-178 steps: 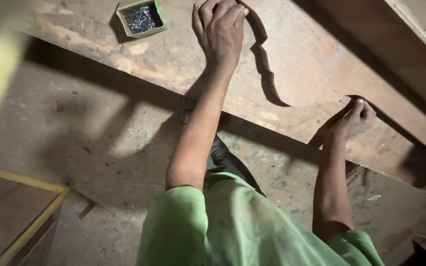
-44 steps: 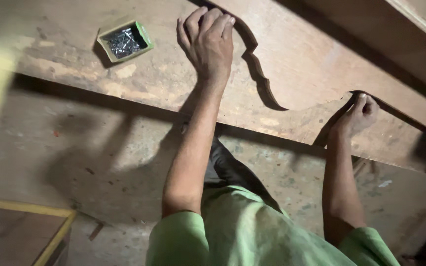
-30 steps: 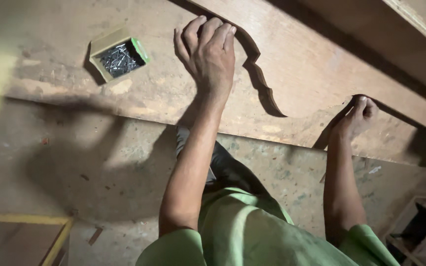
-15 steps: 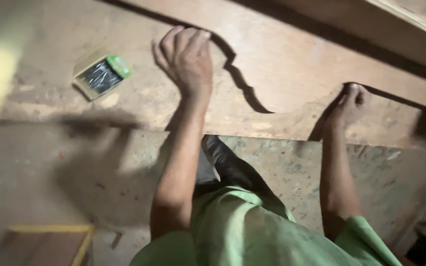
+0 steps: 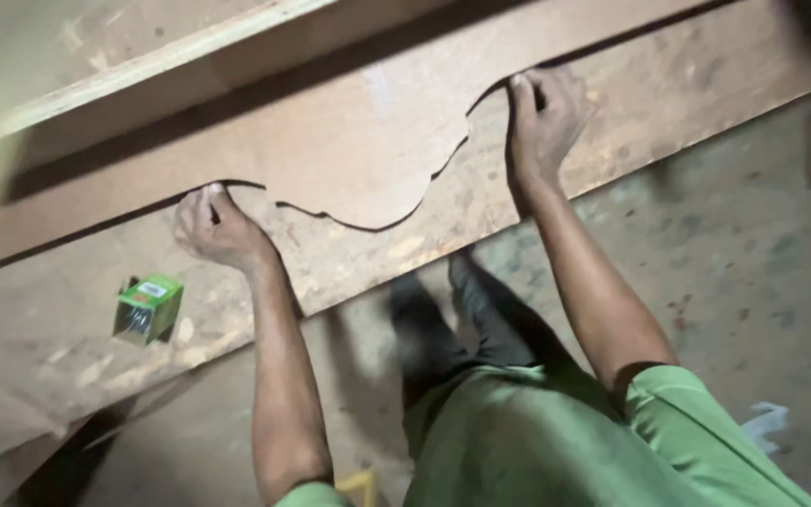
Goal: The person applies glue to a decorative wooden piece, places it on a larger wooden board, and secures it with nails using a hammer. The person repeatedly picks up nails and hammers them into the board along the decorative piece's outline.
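Your left hand point(image 5: 213, 225) and your right hand point(image 5: 544, 117) each curled their fingers over the wavy cut edge of the brown board point(image 5: 359, 141), gripping it. The board lay flat on a long wooden surface point(image 5: 68, 347), with bare room along its near side. It looked smooth, with one curvy bump hanging down between your hands. A small green box point(image 5: 147, 308) sat nearby.

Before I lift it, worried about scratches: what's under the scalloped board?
The scalloped board lies on a wooden panel, both hands gripping its edge. Anything beneath its middle is covered.
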